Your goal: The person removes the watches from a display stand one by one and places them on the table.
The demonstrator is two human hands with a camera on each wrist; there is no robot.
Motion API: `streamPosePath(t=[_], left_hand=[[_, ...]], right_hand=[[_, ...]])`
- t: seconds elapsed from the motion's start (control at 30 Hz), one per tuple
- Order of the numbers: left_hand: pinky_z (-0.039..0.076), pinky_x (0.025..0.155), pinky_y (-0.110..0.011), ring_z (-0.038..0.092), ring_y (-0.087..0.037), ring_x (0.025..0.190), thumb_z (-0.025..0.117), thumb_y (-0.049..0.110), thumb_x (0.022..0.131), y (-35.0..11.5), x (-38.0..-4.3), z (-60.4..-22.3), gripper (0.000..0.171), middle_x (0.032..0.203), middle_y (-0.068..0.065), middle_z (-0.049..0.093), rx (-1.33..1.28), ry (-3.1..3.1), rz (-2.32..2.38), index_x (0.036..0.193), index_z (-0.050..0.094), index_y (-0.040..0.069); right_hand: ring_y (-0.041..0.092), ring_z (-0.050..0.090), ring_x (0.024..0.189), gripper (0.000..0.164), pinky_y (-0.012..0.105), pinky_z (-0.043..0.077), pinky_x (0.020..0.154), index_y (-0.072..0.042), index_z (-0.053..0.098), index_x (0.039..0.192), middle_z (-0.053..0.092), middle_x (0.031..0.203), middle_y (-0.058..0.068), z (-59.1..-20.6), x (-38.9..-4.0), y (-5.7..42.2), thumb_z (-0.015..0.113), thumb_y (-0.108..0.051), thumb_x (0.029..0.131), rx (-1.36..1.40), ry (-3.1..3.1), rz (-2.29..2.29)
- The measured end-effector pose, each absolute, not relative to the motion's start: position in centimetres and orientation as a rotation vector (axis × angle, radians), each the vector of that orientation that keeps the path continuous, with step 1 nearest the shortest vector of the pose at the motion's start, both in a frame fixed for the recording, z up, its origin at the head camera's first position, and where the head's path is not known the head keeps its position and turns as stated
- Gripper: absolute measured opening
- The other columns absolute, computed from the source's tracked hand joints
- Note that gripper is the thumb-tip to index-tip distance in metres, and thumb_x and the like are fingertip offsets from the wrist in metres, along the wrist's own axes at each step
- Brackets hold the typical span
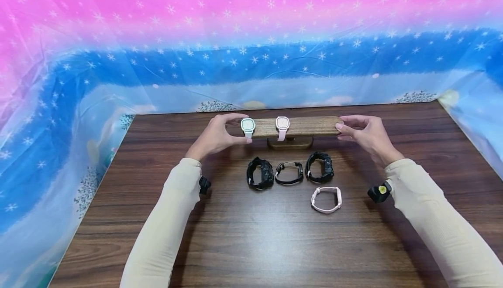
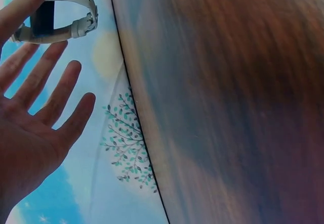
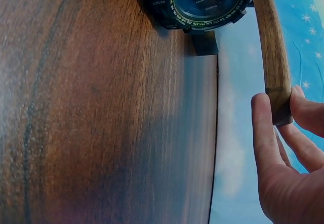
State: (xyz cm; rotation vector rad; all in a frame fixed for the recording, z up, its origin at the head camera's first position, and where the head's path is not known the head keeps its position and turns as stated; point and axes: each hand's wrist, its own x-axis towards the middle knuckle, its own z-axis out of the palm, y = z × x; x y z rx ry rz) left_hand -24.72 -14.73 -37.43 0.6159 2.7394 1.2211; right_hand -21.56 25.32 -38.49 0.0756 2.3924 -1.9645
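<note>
My left hand [image 1: 217, 135] pinches a mint-and-white square watch [image 1: 247, 125] at the left end of a wooden watch stand's bar [image 1: 314, 125]. The left wrist view shows that watch's buckled strap [image 2: 81, 24] as a loop, with no wood visible inside it. With thumb and fingers, my right hand [image 1: 369, 135] grips the bar's right end, also seen as a wooden end [image 3: 277, 82] in the right wrist view. A pink square watch [image 1: 282, 123] is strapped round the bar left of its middle. The stand's base [image 1: 291, 143] rests on the table.
In front of the stand lie two chunky black watches [image 1: 260, 173] [image 1: 320, 167], a slim black watch [image 1: 289, 174] between them, and a pale pink band watch [image 1: 327, 200] nearer me. A patterned cloth [image 1: 251, 65] hangs behind the dark wooden table [image 1: 251, 244].
</note>
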Motion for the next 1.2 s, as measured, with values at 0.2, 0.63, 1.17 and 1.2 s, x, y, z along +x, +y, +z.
streamPosePath(t=[0.2,0.63,1.17,1.2], left_hand=[[0.048,0.102,-0.051,0.059,-0.028,0.117,0.091,0.031,0.077,-15.6,-24.5,-37.9,0.065,0.122,-0.005,0.066,0.602,2.757,1.23,0.135,0.065,0.021],[0.049,0.1,-0.052,0.058,-0.03,0.121,0.089,0.033,0.079,-17.0,-22.7,-36.9,0.067,0.131,-0.008,0.064,0.55,2.87,1.153,0.139,0.061,0.019],[0.049,0.102,-0.051,0.06,-0.027,0.119,0.09,0.03,0.078,-16.3,-18.8,-35.6,0.062,0.13,-0.005,0.066,0.662,2.915,1.149,0.133,0.065,0.017],[0.048,0.103,-0.051,0.06,-0.027,0.12,0.09,0.031,0.077,-16.2,-18.6,-35.5,0.062,0.131,-0.004,0.066,0.67,2.92,1.14,0.133,0.065,0.017]], right_hand=[[0.02,0.076,0.079,0.057,0.034,0.06,0.084,0.012,0.051,0.139,0.074,0.094,-0.01,-38.5,-21.6,25.5,0.074,-0.012,0.093,0.054,2.353,-2.0],[0.019,0.075,0.079,0.055,0.033,0.06,0.083,0.013,0.048,0.14,0.072,0.093,-0.013,-38.6,-21.7,25.6,0.072,-0.006,0.094,0.047,2.315,-2.017],[0.02,0.076,0.078,0.053,0.033,0.06,0.082,0.014,0.051,0.136,0.075,0.093,-0.007,-38.4,-21.5,25.5,0.073,-0.008,0.094,0.038,2.307,-2.046],[0.02,0.076,0.078,0.053,0.033,0.06,0.082,0.014,0.051,0.136,0.075,0.093,-0.007,-38.4,-21.5,25.5,0.073,-0.009,0.094,0.038,2.309,-2.045]])
